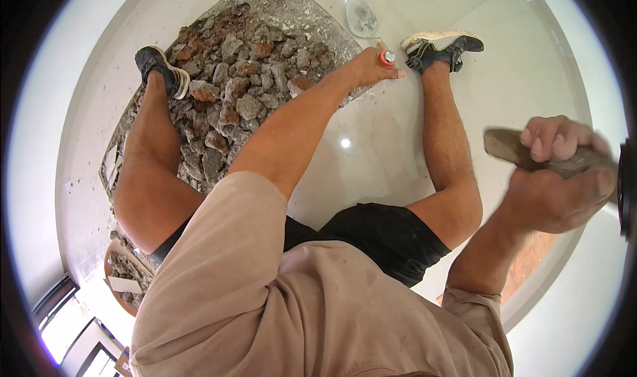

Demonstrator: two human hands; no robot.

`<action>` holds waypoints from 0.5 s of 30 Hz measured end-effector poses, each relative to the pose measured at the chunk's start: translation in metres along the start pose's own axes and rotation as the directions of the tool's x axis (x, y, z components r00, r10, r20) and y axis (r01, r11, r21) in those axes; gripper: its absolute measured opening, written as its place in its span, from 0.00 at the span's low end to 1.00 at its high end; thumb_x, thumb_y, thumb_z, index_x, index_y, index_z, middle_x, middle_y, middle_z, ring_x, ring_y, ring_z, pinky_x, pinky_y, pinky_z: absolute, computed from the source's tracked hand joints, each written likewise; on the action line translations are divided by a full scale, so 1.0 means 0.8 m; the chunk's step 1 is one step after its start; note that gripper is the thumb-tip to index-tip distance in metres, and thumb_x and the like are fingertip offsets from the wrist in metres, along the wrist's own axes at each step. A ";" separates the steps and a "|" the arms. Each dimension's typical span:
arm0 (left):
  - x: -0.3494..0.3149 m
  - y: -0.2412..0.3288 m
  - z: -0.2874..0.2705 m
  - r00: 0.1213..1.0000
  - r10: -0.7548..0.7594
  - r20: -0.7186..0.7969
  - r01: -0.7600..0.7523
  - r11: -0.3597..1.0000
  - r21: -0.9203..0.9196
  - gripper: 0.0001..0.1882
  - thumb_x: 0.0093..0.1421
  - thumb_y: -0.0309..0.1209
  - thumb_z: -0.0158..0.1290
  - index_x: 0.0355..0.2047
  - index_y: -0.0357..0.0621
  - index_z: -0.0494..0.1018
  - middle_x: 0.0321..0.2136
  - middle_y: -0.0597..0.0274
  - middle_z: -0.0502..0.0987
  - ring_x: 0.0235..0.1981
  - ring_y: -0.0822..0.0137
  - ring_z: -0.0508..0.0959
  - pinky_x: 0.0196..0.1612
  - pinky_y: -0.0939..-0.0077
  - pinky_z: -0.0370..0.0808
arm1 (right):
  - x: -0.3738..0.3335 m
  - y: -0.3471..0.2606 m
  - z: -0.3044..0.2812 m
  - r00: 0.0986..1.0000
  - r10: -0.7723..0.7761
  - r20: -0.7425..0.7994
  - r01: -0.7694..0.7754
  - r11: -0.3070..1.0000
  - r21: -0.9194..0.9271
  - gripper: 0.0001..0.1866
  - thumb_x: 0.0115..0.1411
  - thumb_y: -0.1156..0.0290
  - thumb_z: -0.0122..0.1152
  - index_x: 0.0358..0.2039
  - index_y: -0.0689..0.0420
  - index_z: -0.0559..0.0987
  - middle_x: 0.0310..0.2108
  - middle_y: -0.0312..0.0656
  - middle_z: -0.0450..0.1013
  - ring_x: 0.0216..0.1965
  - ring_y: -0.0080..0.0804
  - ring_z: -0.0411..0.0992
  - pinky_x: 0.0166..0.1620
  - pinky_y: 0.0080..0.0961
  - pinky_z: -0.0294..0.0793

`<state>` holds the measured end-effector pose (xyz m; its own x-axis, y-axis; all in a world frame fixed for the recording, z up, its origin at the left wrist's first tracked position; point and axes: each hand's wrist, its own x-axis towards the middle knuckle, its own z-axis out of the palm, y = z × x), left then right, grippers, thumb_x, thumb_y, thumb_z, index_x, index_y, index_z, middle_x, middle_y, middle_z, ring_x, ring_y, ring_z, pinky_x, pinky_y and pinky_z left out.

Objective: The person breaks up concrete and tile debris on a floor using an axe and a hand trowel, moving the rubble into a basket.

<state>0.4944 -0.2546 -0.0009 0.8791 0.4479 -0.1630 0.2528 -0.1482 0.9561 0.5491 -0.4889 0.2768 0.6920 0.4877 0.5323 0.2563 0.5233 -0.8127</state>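
My left hand [377, 68] is closed around a chisel [389, 58] with a red collar and a metal striking end. It is held near the edge of the broken floor patch, just left of my right shoe [443, 48]. Raised at the far right, my right hand [564, 178] grips the thick, worn wooden handle [507, 146] of what looks like a hammer. A dark part at its right end [624, 191] is cut off by the picture's rim. The chisel's tip cannot be seen clearly.
Grey and reddish rubble [249, 88] lies in the broken patch between my left shoe [162, 72] and left arm. A clear plastic piece [361, 16] rests on the glossy pale floor [358, 158]. At lower left stands a container of debris [123, 271].
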 end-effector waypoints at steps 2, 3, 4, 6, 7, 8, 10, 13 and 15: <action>-0.003 0.001 0.000 1.000 -0.016 -0.006 0.016 1.000 0.010 0.19 0.56 0.43 0.69 0.36 0.40 0.81 0.33 0.63 0.83 0.37 0.72 0.78 0.47 0.73 0.75 | -0.027 0.041 -0.005 0.937 -0.073 0.342 -0.025 0.961 0.274 0.17 0.69 0.59 0.48 0.37 0.59 0.76 0.28 0.48 0.73 0.23 0.34 0.69 0.30 0.30 0.72; -0.004 0.002 0.000 1.000 -0.011 0.014 0.011 1.000 -0.005 0.19 0.55 0.43 0.69 0.36 0.40 0.81 0.33 0.63 0.83 0.37 0.72 0.78 0.47 0.74 0.75 | -0.063 0.072 -0.003 0.863 0.272 0.426 -0.018 0.859 -0.512 0.14 0.69 0.62 0.50 0.41 0.61 0.74 0.34 0.52 0.74 0.31 0.41 0.72 0.36 0.35 0.74; -0.006 0.002 0.001 1.000 0.020 -0.001 -0.020 0.999 -0.033 0.19 0.55 0.43 0.69 0.36 0.40 0.81 0.34 0.64 0.83 0.36 0.72 0.78 0.46 0.74 0.75 | -0.091 0.095 -0.008 0.783 0.601 0.162 0.065 0.181 -0.981 0.13 0.69 0.65 0.53 0.45 0.62 0.72 0.40 0.55 0.76 0.39 0.48 0.76 0.42 0.41 0.75; -0.010 0.001 0.006 1.000 0.027 0.005 -0.027 0.996 -0.090 0.21 0.54 0.46 0.69 0.31 0.40 0.77 0.29 0.62 0.80 0.33 0.70 0.76 0.43 0.71 0.75 | -0.105 0.125 -0.027 0.622 0.782 0.027 -0.120 0.130 -0.984 0.14 0.69 0.67 0.53 0.45 0.66 0.71 0.36 0.58 0.75 0.38 0.53 0.75 0.43 0.42 0.74; -0.007 0.000 0.004 0.998 0.054 -0.032 -0.058 0.990 -0.125 0.24 0.53 0.49 0.69 0.26 0.40 0.74 0.25 0.61 0.78 0.29 0.68 0.73 0.39 0.68 0.74 | -0.102 0.128 -0.033 0.648 0.752 0.122 -0.089 0.233 -0.968 0.14 0.69 0.67 0.53 0.45 0.66 0.71 0.36 0.58 0.75 0.38 0.53 0.75 0.43 0.42 0.74; -0.006 -0.001 0.005 0.996 0.076 -0.040 -0.081 0.988 -0.130 0.24 0.53 0.49 0.69 0.26 0.40 0.74 0.25 0.61 0.78 0.29 0.68 0.73 0.39 0.68 0.74 | -0.088 0.119 -0.039 0.725 0.671 0.156 -0.155 0.380 -0.912 0.13 0.70 0.65 0.53 0.45 0.63 0.74 0.31 0.45 0.73 0.30 0.35 0.71 0.34 0.31 0.71; -0.001 -0.005 0.005 1.000 -0.023 -0.009 0.023 1.000 0.002 0.19 0.55 0.42 0.69 0.37 0.40 0.80 0.32 0.63 0.82 0.36 0.72 0.77 0.46 0.73 0.75 | -0.051 0.071 -0.042 0.869 0.458 0.187 -0.161 0.620 -0.768 0.13 0.72 0.65 0.51 0.47 0.61 0.74 0.27 0.37 0.71 0.24 0.22 0.68 0.26 0.21 0.67; 0.003 -0.009 0.002 1.000 0.005 0.012 -0.005 1.000 0.008 0.19 0.56 0.43 0.69 0.36 0.41 0.80 0.29 0.65 0.80 0.33 0.73 0.75 0.43 0.72 0.75 | 0.013 -0.003 -0.030 0.972 0.231 0.033 -0.217 0.948 -0.231 0.19 0.72 0.56 0.48 0.43 0.62 0.74 0.24 0.37 0.65 0.21 0.24 0.62 0.22 0.21 0.64; 0.005 -0.008 -0.001 0.999 -0.002 0.035 0.002 1.000 0.018 0.19 0.56 0.43 0.68 0.36 0.41 0.80 0.29 0.65 0.80 0.32 0.73 0.75 0.42 0.72 0.75 | 0.026 -0.005 -0.017 0.961 0.081 0.264 -0.154 0.950 0.271 0.18 0.71 0.58 0.45 0.40 0.61 0.73 0.26 0.39 0.65 0.22 0.31 0.62 0.26 0.31 0.67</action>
<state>0.4954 -0.2511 -0.0077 0.8921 0.4171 -0.1738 0.2617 -0.1633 0.9512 0.5718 -0.4903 0.2882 0.5073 0.6955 0.5088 -0.0463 0.6116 -0.7898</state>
